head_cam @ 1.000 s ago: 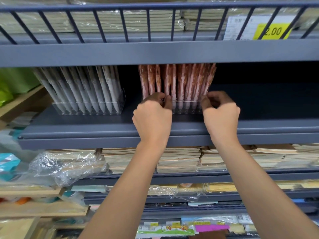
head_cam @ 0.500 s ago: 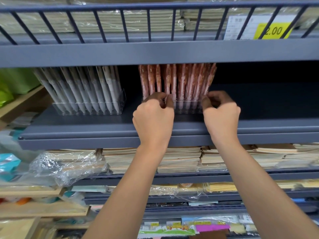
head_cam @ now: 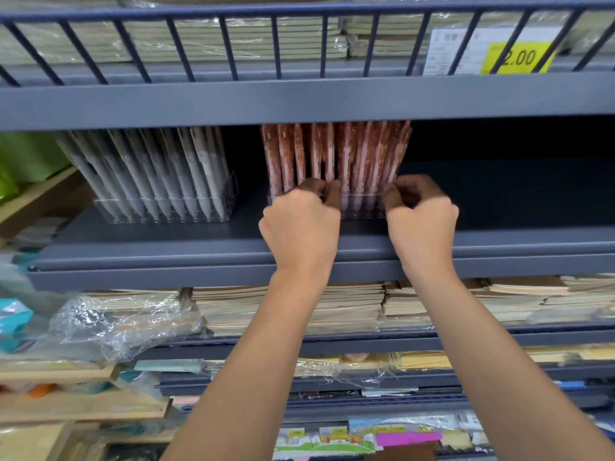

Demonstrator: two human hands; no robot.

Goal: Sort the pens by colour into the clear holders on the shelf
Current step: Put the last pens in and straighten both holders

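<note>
Several pink patterned pens (head_cam: 336, 154) stand in a clear holder (head_cam: 362, 209) at the middle of the grey shelf (head_cam: 206, 242). My left hand (head_cam: 299, 224) has its fingers curled over the holder's left front, thumb and forefinger pinching at the pens' lower ends. At the holder's right front corner, my right hand (head_cam: 421, 221) grips with curled fingers. To the left, several grey-white pens (head_cam: 149, 171) lean in a second clear holder (head_cam: 166, 216). Both hands hide the pink holder's front corners.
The shelf board above, with a railing (head_cam: 299, 44) and a yellow price tag (head_cam: 519, 58), hangs low over the pen tops. Dark bare shelf (head_cam: 515, 201) lies right of the pink holder. Stacked notebooks (head_cam: 349, 307) and loose plastic wrap (head_cam: 109, 324) fill the shelves below.
</note>
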